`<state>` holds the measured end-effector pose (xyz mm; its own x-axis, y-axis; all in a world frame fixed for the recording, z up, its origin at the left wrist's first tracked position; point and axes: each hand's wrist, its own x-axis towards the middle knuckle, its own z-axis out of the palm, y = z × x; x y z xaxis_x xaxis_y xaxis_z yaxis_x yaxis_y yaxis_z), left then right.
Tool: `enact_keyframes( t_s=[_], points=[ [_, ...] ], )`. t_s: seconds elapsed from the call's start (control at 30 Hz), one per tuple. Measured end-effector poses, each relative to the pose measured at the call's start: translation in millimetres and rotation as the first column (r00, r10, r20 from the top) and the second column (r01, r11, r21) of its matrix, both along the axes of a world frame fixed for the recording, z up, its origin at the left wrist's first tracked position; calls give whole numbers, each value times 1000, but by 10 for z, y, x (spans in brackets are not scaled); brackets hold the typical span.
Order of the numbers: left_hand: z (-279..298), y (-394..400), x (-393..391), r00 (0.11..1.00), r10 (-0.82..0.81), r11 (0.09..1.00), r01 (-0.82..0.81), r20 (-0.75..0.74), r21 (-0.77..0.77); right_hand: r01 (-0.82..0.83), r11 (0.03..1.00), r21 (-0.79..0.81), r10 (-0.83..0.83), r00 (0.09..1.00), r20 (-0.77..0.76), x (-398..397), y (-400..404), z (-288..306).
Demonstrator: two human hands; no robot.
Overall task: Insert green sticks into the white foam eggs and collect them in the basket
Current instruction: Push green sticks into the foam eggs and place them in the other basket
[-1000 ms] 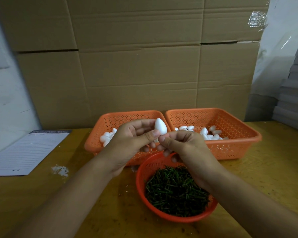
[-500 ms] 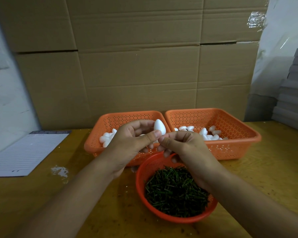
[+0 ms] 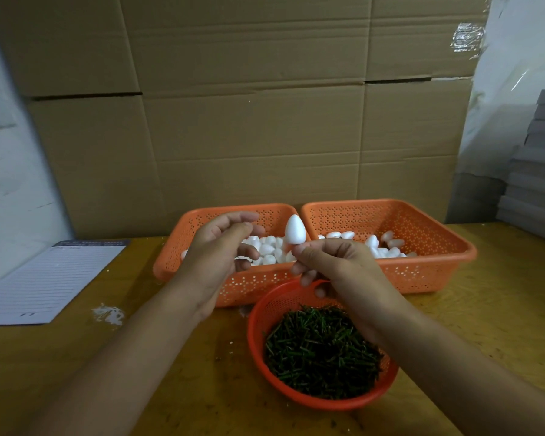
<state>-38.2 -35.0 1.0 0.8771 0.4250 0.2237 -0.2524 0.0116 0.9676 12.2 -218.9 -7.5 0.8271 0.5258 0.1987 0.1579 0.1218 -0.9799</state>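
Observation:
A white foam egg (image 3: 295,229) stands point-up above my right hand (image 3: 334,265), which pinches it from below; any stick under it is hidden by my fingers. My left hand (image 3: 221,250) hovers just left of the egg, fingers loosely curled, holding nothing. A round orange bowl (image 3: 258,313) full of short green sticks (image 3: 320,350) sits under my right wrist. Behind it are two orange baskets: the left basket (image 3: 183,237) holds loose white eggs (image 3: 268,247), the right basket (image 3: 438,243) holds more eggs (image 3: 378,243).
A lined paper pad (image 3: 48,278) lies at the table's left. A white smudge (image 3: 107,314) marks the wooden table (image 3: 501,309). Cardboard boxes (image 3: 249,121) form a wall behind the baskets. Grey stacked sheets (image 3: 535,171) stand at the right edge.
My left hand has let go of the egg and drawn back to the left. The egg now stays in my right hand alone.

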Motion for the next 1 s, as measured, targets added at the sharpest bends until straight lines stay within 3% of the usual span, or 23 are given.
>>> enact_keyframes(
  t_s=[0.13,0.23,0.37,0.53,0.67,0.73,0.83,0.93,1.0],
  points=[
    [4,53,26,999,43,999,-43,9,-6,-5,999,-36,6,1000,14,31,-14,16],
    [4,103,41,995,95,995,-95,7,17,8,983,-183,1,999,45,96,-63,50],
    [3,179,43,992,128,991,-128,9,46,124,949,-291,-122,992,27,293,-203,121],
    [-12,256,59,982,187,974,-185,-5,133,331,926,-181,-355,927,-120,569,-393,125],
    [-25,294,74,977,210,969,-203,-30,143,369,926,-82,-378,910,-168,601,-390,90],
    [-26,313,77,977,211,968,-204,-34,147,306,948,-93,-315,943,-110,551,-357,102],
    [-23,340,76,976,213,964,-205,-34,167,87,958,-275,-81,996,34,433,-303,116],
    [-8,388,95,977,209,959,-196,-42,205,-102,827,-553,235,956,175,320,-266,100],
    [14,453,121,976,208,953,-186,-68,238,-115,672,-732,442,855,271,261,-241,80]
  ],
)
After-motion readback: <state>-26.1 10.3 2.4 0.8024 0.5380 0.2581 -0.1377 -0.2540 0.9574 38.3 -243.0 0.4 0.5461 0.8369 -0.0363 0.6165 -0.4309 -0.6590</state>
